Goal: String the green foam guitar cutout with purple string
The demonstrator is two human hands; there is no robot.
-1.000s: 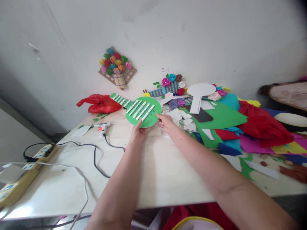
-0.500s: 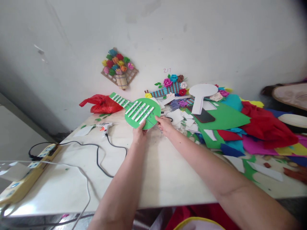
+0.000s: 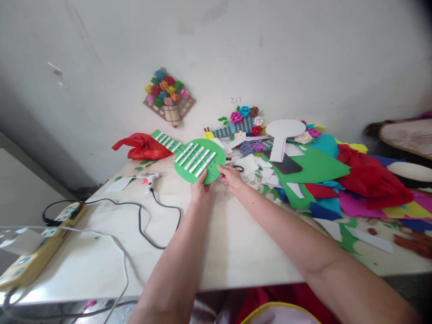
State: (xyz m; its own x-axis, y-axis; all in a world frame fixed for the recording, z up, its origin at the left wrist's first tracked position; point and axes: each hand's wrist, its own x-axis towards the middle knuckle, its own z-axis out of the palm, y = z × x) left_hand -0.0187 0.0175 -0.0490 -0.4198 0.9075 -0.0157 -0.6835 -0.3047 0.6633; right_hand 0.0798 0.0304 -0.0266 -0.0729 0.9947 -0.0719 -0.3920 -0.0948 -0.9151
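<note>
A green guitar-shaped cutout (image 3: pixel 182 167) with white strips across its body and neck is held above the table, its neck pointing up and left. Thin strings run lengthwise over the strips. My left hand (image 3: pixel 201 185) grips the lower edge of the round body, thumb on top and fingers beneath. At the body's right edge my right hand (image 3: pixel 229 175) is closed, pinching the rim; thin string ends hang near it. Most fingers of both hands are hidden below the cutout.
A glue gun (image 3: pixel 151 179) lies left with its cord. A power strip (image 3: pixel 43 252) sits at the table's left edge. Behind are a red plastic bag (image 3: pixel 141 147) and paper flowers. To the right are a white cutout (image 3: pixel 285 130), a dark phone (image 3: pixel 285 163), scissors (image 3: pixel 239 168) and coloured sheets.
The left hand has shifted slightly right along the lower edge of the cutout. The cutout itself has hardly moved, and both hands keep hold of it.
</note>
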